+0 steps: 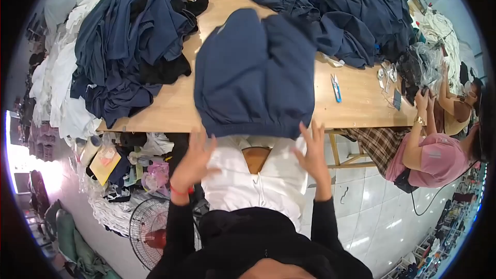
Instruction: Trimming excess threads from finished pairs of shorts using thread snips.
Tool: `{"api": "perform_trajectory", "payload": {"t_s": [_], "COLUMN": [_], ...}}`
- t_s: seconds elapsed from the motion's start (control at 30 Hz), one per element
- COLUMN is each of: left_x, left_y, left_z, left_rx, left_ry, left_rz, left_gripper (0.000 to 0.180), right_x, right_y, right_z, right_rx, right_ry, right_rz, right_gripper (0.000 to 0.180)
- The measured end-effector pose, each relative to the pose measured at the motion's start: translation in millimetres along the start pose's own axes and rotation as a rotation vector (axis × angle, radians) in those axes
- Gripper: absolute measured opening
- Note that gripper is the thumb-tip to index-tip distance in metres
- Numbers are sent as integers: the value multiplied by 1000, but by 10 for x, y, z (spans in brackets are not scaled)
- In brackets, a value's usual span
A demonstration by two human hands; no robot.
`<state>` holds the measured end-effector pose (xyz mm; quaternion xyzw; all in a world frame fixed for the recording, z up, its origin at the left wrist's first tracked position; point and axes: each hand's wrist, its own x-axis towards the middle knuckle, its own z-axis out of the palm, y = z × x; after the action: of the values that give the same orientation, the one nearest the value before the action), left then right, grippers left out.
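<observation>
Navy blue pants or shorts [256,80] lie on the table before me, two legs pointing away and the gathered waistband along the table's near edge. The garment's far right part is slightly blurred. My left hand [195,159], a red band at its wrist, is open with spread fingers just short of the waistband's left corner. At the right corner, my right hand [312,154] is also open, fingers spread; whether its fingertips touch the cloth I cannot tell. Neither hand grips anything. To the right of the garment lie blue-handled thread snips [336,89].
The wooden table [356,116] holds a heap of dark clothes [132,36] at left and another navy heap [356,15] at far right. Two people sit at the right, one in a pink shirt [442,157]. A fan [155,230] stands low at my left.
</observation>
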<state>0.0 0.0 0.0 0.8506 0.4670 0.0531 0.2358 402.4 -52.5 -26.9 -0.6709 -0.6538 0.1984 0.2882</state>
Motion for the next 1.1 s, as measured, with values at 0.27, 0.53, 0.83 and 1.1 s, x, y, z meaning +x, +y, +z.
{"api": "perform_trajectory", "payload": {"t_s": [0.27, 0.53, 0.83, 1.1], "left_x": [325, 481, 502, 420], "left_y": [1700, 2254, 2027, 2110], "left_z": [-362, 10, -66, -12], "left_rx": [-1370, -1208, -1467, -1516], "left_ry": [-745, -1082, -997, -832], "left_rz": [1059, 1204, 1121, 971], "left_gripper": [51, 30, 39, 43], "right_x": [328, 1091, 1091, 1079], "right_y": [235, 720, 711, 767], "right_z": [-89, 425, 488, 484], "right_rx": [82, -178, -265, -264], "right_ry": [238, 405, 468, 475], "right_rz": [48, -75, -65, -64], "right_gripper": [35, 28, 31, 31]}}
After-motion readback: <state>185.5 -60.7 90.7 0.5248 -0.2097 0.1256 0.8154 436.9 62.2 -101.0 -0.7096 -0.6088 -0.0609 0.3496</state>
